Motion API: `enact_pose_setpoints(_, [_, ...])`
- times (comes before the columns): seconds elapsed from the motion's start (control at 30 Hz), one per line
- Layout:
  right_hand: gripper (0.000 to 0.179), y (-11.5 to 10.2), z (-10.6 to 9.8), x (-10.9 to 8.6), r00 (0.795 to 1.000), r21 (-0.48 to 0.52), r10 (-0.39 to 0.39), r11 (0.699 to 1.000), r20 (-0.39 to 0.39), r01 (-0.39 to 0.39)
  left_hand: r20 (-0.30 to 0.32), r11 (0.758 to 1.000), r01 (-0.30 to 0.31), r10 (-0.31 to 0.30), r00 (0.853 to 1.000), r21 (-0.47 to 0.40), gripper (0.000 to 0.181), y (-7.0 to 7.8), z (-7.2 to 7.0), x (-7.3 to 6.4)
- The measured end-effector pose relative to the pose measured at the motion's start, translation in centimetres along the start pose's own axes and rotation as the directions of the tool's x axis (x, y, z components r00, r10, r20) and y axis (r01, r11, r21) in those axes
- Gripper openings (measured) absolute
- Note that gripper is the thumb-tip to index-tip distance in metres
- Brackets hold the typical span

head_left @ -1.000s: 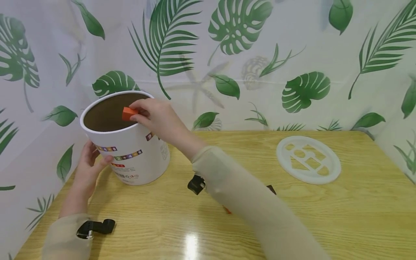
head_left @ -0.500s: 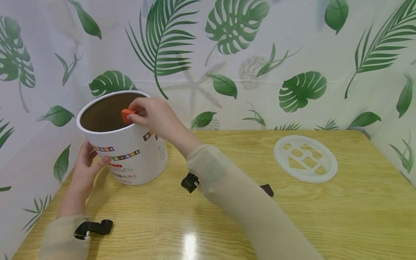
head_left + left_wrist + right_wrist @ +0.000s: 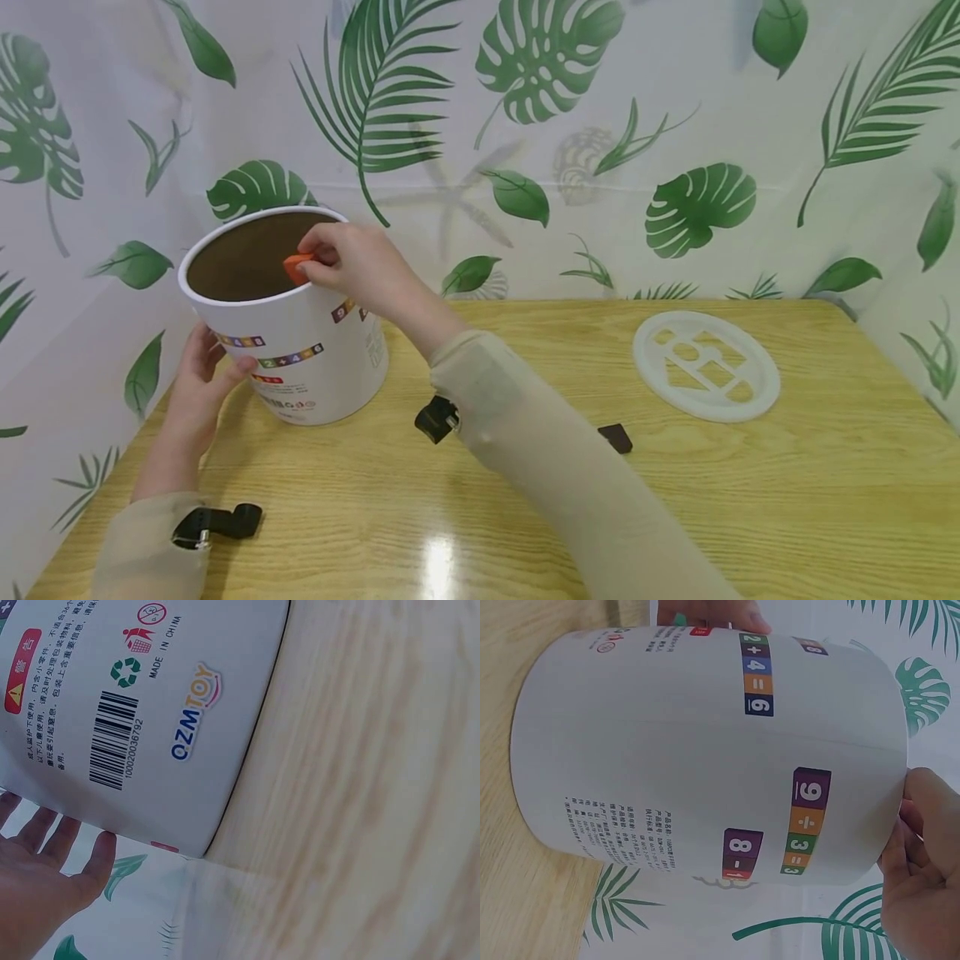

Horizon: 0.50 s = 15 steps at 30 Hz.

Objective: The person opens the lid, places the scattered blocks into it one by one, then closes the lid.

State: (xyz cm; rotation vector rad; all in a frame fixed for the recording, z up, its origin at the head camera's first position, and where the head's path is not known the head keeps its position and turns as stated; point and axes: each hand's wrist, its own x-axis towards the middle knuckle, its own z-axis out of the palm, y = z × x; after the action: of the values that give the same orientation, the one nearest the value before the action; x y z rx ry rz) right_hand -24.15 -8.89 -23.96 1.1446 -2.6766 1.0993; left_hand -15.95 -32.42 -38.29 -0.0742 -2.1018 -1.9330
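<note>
Block, orange, is pinched in right hand at mouth of tub, near far left corner of surface, while left hand rests fingers against tub, seemingly to steady it.

A leaf-printed backdrop rises behind the wood-grain table.

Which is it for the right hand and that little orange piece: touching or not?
Touching. The head view shows the right hand pinching the orange piece between thumb and fingers.
</note>
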Motion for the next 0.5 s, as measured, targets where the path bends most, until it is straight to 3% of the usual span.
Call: enact_pose_setpoints(0.5, [0.026,0.07,0.09,-0.15,1.000,0.041,0.007,0.999,-0.011,-0.007,0.007,0.998,0.021,-0.021,1.000,0.057,0.071,0.38,0.16,-0.09])
